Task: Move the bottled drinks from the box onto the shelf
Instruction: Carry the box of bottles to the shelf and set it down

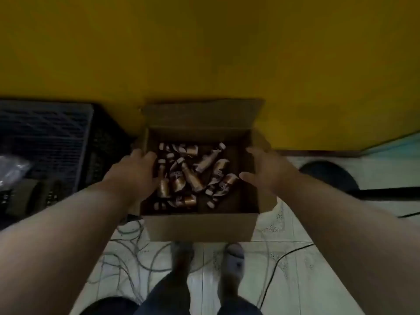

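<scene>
We look down on a yellow wall (204, 46) that fills the upper half of the view, with the pale tiled floor (286, 264) below it. Against the wall stands an open cardboard box (200, 226), its far flap raised, and our two arms reach to it from either side.

Our left hand (134, 176) lies over the box's left rim, fingers loosely curled and reaching down inside; whether they touch a bottle or only the cardboard we cannot tell. Our right hand (266, 171) is at the right rim, fingers spread apart and slightly bent, thumb pointing in toward the bottles; it appears to rest on or just beside the box wall and holds nothing we can make out.

Between the two hands, on the box's bottom, lies a jumble of bottled drinks (193, 176), brown with white caps. They lie on their sides, pointing in mixed ways: several run with their long axis slanting from near-left to far-right, a few lie nearly across. One bottle (208, 159) just left of the right hand points its cap toward the far right corner.

Left of the left hand sits a dark plastic crate (52, 142). Below the box, grey cables (127, 248) loop on the tiles, and our feet (234, 258) stand close to its near wall. The picture is blurred.
</scene>
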The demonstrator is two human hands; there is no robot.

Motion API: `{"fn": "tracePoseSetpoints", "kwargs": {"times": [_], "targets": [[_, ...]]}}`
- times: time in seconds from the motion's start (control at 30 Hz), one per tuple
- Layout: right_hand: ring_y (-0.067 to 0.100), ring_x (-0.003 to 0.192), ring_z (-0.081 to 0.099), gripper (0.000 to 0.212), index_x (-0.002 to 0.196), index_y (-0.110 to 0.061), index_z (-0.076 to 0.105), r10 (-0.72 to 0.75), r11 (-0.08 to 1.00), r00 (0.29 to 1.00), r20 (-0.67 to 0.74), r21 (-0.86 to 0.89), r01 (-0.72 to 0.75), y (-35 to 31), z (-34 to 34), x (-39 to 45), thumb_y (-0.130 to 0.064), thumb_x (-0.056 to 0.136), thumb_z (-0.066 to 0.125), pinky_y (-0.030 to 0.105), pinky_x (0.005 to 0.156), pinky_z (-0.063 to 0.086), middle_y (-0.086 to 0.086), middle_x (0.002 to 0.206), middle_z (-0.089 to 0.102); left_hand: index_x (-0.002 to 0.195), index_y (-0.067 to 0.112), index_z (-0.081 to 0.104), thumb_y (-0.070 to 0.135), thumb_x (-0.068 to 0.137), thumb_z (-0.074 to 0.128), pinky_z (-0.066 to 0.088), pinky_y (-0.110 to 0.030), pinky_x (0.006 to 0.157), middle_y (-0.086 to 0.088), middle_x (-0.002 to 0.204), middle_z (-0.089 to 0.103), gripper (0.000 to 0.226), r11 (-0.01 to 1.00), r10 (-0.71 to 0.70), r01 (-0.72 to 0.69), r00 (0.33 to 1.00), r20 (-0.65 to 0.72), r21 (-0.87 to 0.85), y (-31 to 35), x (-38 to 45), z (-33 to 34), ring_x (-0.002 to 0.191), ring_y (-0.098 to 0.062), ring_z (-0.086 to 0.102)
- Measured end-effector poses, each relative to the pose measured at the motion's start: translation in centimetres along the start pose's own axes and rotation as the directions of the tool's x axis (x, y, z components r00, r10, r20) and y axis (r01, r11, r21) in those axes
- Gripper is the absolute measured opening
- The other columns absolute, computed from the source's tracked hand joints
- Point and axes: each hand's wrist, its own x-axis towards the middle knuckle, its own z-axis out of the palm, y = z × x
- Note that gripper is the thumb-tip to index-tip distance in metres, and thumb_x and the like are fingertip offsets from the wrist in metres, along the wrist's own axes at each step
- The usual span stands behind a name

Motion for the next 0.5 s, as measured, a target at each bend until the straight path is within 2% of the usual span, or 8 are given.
{"fn": "tracePoseSetpoints", "kwargs": {"times": [0.17,0.23,0.3,0.4,0.5], "targets": [[0.035,0.125,0.042,0.085,0.148,-0.029,0.014,0.118,0.983,0.991,0.066,-0.150,-0.107,3.7,6.4,7.3,-0.045,0.082,0.065,0.042,0.100,0.039,0.015,0.145,0.038,0.135,0.028,0.028,0.052,0.083,0.058,0.047,-0.051,0.090,-0.018,0.130,0.038,0.065,0.994,-0.101,0.100,0.994,0.029,0.048,-2.7,6.5,8.1,0.108,-0.040,0.052],[0.038,0.127,0.040,0.086,0.148,-0.030,0.011,0.168,0.961,0.983,0.067,-0.234,-0.148,4.9,8.1,9.6,-0.043,0.083,0.066,0.047,0.101,0.039,0.017,0.146,0.034,0.130,0.030,0.025,0.058,0.080,0.056,0.050,-0.050,0.083,-0.019,0.127,0.037,0.065,0.983,-0.165,0.163,0.986,0.013,0.087,-3.5,8.4,10.5,0.103,-0.042,0.054],[0.040,0.124,0.043,0.085,0.148,-0.030,0.012,0.181,0.953,0.981,0.069,-0.257,-0.158,6.2,9.2,11.3,-0.036,0.083,0.067,0.047,0.098,0.043,0.021,0.144,0.036,0.132,0.033,0.022,0.059,0.080,0.057,0.050,-0.047,0.075,-0.020,0.124,0.038,0.067,0.975,-0.198,0.196,0.980,0.007,0.108,-4.4,10.0,11.8,0.098,-0.043,0.055],[0.039,0.102,0.057,0.083,0.146,-0.030,0.019,0.139,0.978,0.987,0.079,-0.167,-0.124,7.8,10.9,12.2,-0.023,0.081,0.070,0.041,0.079,0.051,0.023,0.126,0.052,0.141,0.037,0.015,0.036,0.083,0.064,0.053,-0.043,0.065,-0.020,0.113,0.049,0.077,0.979,-0.200,0.201,0.980,-0.015,0.045,-6.0,11.9,13.4,0.083,-0.038,0.058],[0.034,0.079,0.061,0.072,0.138,-0.026,0.031,0.057,0.989,0.997,-0.059,-0.136,-0.065,9.0,12.1,12.2,-0.012,0.078,0.070,0.038,0.065,0.052,0.019,0.103,0.063,0.135,0.043,0.019,0.015,0.079,0.063,0.052,-0.039,0.049,-0.015,0.089,0.055,0.077,0.983,-0.165,0.150,0.976,-0.145,-0.108,-6.7,12.3,14.9,0.060,-0.031,0.057]]}}
